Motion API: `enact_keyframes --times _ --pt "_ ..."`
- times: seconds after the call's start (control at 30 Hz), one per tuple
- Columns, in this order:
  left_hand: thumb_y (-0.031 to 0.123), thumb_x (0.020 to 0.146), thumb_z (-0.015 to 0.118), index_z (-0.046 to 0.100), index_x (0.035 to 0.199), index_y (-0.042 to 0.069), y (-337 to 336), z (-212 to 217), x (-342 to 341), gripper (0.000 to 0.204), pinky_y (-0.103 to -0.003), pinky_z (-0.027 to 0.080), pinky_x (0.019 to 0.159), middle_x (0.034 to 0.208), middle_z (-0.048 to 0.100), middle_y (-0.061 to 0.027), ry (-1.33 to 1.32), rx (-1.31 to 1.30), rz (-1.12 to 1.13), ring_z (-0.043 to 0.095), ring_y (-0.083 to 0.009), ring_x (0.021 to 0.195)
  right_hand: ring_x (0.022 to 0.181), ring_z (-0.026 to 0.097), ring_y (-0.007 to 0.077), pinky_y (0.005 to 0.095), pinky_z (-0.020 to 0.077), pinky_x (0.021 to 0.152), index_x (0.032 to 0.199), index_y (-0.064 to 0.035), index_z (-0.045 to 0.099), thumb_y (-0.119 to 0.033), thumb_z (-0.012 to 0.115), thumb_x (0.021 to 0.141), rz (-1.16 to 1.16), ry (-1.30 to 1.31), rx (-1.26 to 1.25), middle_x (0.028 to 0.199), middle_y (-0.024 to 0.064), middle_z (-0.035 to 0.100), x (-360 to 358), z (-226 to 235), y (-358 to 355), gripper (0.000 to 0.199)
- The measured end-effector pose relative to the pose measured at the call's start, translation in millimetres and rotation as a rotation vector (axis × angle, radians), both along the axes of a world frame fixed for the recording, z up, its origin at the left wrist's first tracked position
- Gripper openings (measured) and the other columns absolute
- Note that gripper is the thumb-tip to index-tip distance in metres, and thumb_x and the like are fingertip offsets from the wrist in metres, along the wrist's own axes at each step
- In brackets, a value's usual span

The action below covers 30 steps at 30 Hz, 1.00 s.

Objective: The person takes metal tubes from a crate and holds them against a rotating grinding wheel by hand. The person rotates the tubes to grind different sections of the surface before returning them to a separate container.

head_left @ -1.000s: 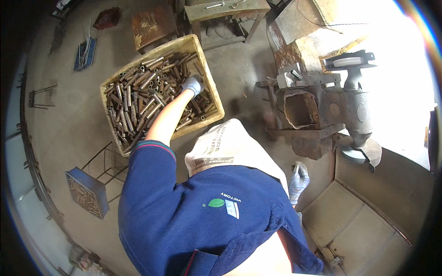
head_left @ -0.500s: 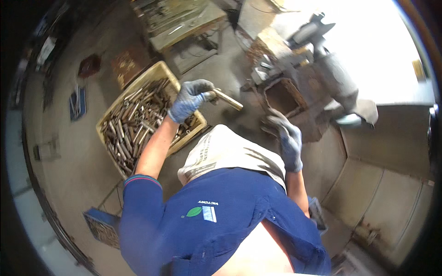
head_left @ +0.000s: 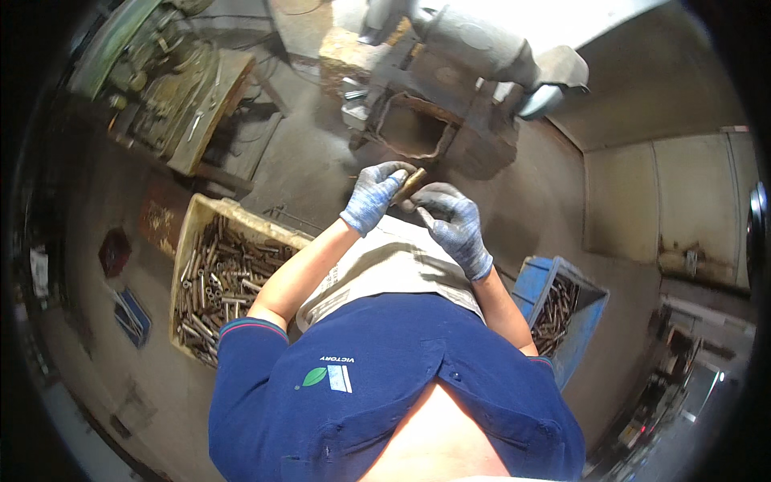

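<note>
In front of my apron a short metal tube (head_left: 415,181) is held at a slant, its brassy end pointing up and away from me. My left hand (head_left: 376,194), in a blue-and-grey glove, is closed round it, with the thumb lying along its side. My right hand (head_left: 454,218), gloved alike, comes in from the other side, its bent fingers and thumb closed at the tube's near end. The fingers hide part of the tube, and the right fingertips are slightly blurred.
A yellowish bin (head_left: 186,265) full of metal tubes stands at my left; a blue bin (head_left: 585,325) with similar pieces is at my right. Ahead stands a grinder-like machine (head_left: 474,48) above an open, rusty-rimmed box (head_left: 446,136). A workbench (head_left: 201,132) is at the far left.
My left hand has brought the tube rightward and turned it more upright. My right hand has moved left to meet it. The view has turned, bringing the blue bin at right into sight.
</note>
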<state>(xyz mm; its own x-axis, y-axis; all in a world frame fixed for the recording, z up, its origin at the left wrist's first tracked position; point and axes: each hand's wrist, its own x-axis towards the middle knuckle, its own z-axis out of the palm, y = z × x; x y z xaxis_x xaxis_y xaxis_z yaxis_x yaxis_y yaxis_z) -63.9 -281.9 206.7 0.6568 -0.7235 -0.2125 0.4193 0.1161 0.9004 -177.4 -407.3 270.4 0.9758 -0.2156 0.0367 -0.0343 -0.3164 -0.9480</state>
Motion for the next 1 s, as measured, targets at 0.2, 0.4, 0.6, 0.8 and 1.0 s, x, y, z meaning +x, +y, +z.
enact_keyframes --times 0.2,0.4,0.6,0.8,1.0 --pt "0.014 0.090 0.051 0.057 0.112 0.000 -29 2 1 0.027 -0.019 0.048 0.047 0.084 0.063 -0.0067 -0.194 0.001 -0.215 0.056 -0.0072 0.057 0.090 0.061 0.0245 0.0306 0.0506 0.078 0.092 -0.0004 0.067 -0.006 0.072 0.069 -0.300 -0.114 -0.256 0.103 0.0152 0.058 -23 -15 -11 0.025" --pt "0.016 0.089 0.051 0.055 0.114 -0.002 -53 14 1 0.031 -0.018 0.045 0.042 0.078 0.063 -0.0061 -0.109 0.017 -0.543 0.056 -0.0067 0.053 0.091 0.060 0.0224 0.0287 0.0497 0.077 0.089 0.0012 0.067 -0.001 0.067 0.073 -0.424 -0.103 -0.221 0.098 0.0128 0.059 -45 -25 -20 0.017" --pt "0.015 0.091 0.051 0.055 0.114 -0.002 -88 15 3 0.029 -0.019 0.047 0.046 0.076 0.062 -0.0052 -0.123 0.062 -0.678 0.056 -0.0076 0.054 0.095 0.056 0.0183 0.0266 0.0459 0.081 0.089 0.0022 0.066 0.003 0.059 0.079 -0.477 -0.166 0.053 0.098 0.0104 0.059 -60 -32 -44 0.012" --pt "0.014 0.089 0.057 0.057 0.108 -0.002 -128 2 22 0.025 -0.020 0.051 0.063 0.084 0.063 -0.0046 0.012 0.087 -0.374 0.060 -0.0083 0.072 0.098 0.054 0.0195 0.0263 0.0431 0.085 0.095 0.0000 0.066 0.002 0.062 0.078 -0.620 -0.292 -0.065 0.107 0.0100 0.054 -61 -47 -94 0.017" --pt "0.008 0.087 0.058 0.060 0.101 -0.004 -192 -5 10 0.019 -0.023 0.052 0.064 0.081 0.065 -0.0063 -0.163 -0.001 -0.153 0.060 -0.0089 0.070 0.101 0.054 0.0198 0.0271 0.0430 0.087 0.097 0.0007 0.065 0.002 0.062 0.079 -0.581 -0.366 -0.138 0.107 0.0104 0.054 -40 -60 -171 0.019"
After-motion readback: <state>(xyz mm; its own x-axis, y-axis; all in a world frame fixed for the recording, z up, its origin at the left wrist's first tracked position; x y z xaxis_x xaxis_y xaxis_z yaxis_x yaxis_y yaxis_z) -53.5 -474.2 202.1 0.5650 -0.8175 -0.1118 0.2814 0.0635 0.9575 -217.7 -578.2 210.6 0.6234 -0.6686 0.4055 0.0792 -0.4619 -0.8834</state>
